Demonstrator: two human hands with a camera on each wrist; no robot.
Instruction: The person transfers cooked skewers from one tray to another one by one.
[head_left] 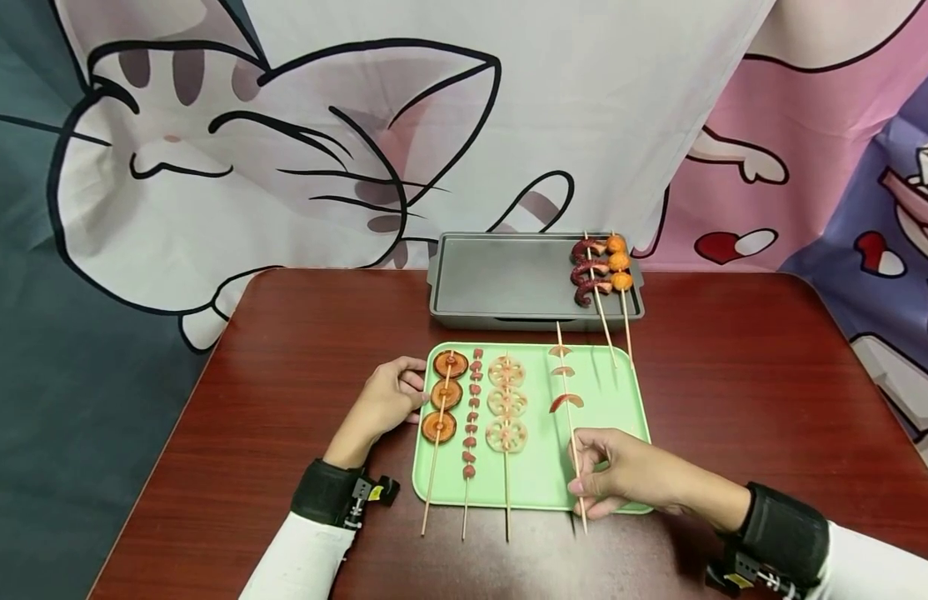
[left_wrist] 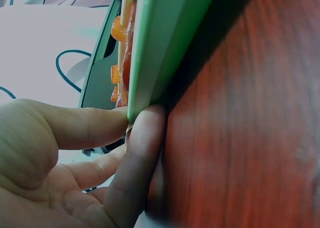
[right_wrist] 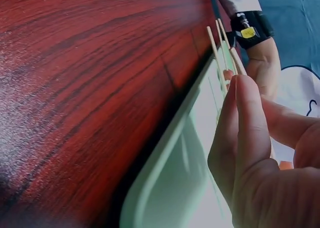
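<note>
A light green tray lies on the table, its left edge pinched by my left hand. In the left wrist view, the left thumb is on one side of the rim and a finger on the other. My right hand pinches the lower stick of a skewer with thin reddish curved slices, held over the tray's right part. On the tray lie a skewer of round brown mushroom-like slices, one of small red meat pieces and one of lotus root slices.
Behind the green tray stands a grey rectangular pan. A skewer of dark red tentacle pieces and one of orange balls lie at its right end, sticks jutting over the front rim. The brown table meets a printed curtain at the back.
</note>
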